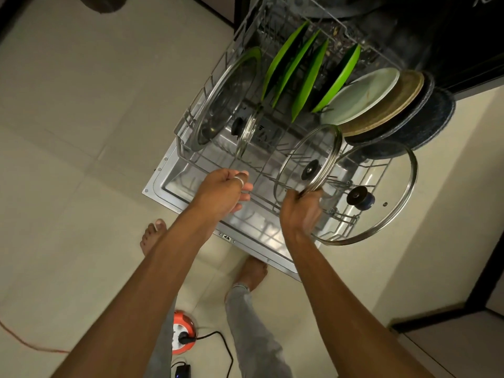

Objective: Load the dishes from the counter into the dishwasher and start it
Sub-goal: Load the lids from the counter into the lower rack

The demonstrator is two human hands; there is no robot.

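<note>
My right hand [300, 214] pinches the near rim of the glass lid [305, 154]. The lid stands on edge in the rack [191, 115], beyond my fingers. My left hand [221, 192] is loosely curled and empty.

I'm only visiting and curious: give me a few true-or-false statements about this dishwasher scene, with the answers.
1. The right hand grips a glass lid by its rim. True.
2. Six green plates stand in the rack. False: four stand there.
3. The rack is pushed inside and the door is closed. False: the rack is pulled out over the open door.
4. The left hand wears a ring. True.
5. The orange cable reel sits in the rack. False: it is on the floor.
</note>
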